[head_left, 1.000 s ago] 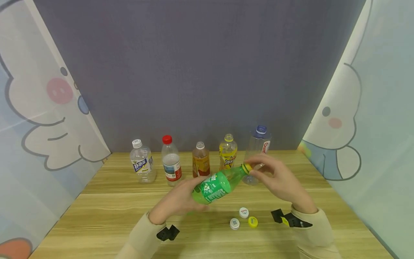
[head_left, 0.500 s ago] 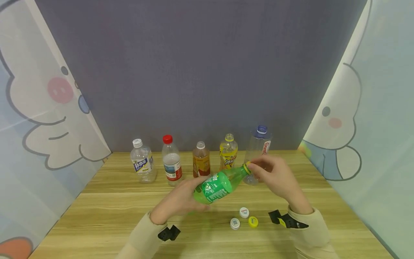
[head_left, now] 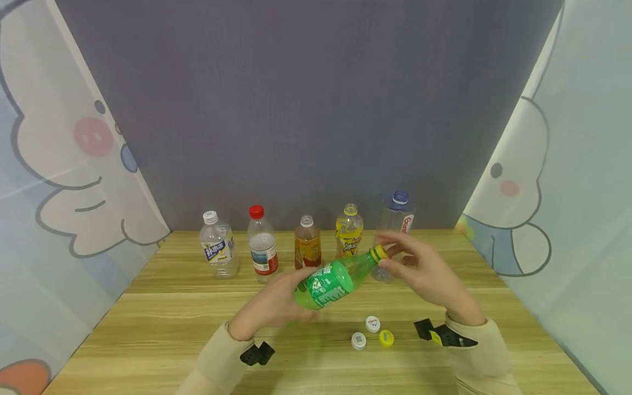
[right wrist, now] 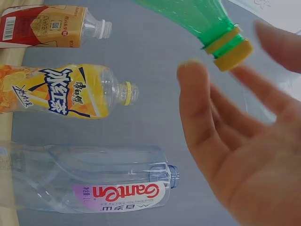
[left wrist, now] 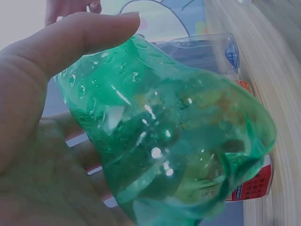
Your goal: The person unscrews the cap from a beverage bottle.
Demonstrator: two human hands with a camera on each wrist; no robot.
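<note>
Left hand (head_left: 276, 300): gripping the green bottle (head_left: 328, 285) round its lower body, thumb on one side, fingers on the other. The bottle is held above the table (head_left: 148, 334), tilted, base in the left hand, neck raised toward the right hand.

Right hand (head_left: 427, 271): not closed. Its fingers stand apart around the cap (right wrist: 233, 56) of that bottle, thumb on one side, forefinger on the other, with gaps visible at both. Whether a farther finger touches the cap I cannot tell. The cap is yellow and sits on the neck; green shows between it and the yellow ring (right wrist: 222, 40) below.

On the table between the hands, nearer the person, lie two white caps (head_left: 359, 341) and a loose yellow cap (head_left: 387, 338), close together.

Beyond the hands, five bottles stand upright in a row. The white-topped bottle (head_left: 218, 252) is farther out to the left of the left hand; the red-topped bottle (head_left: 263, 252) is beyond that hand. The brown bottle (head_left: 308, 247) and the yellow bottle (head_left: 349, 236) are behind the green one, necks open. The large clear bottle (head_left: 395, 220), also open, stands just behind the right hand, partly hidden by it.
</note>
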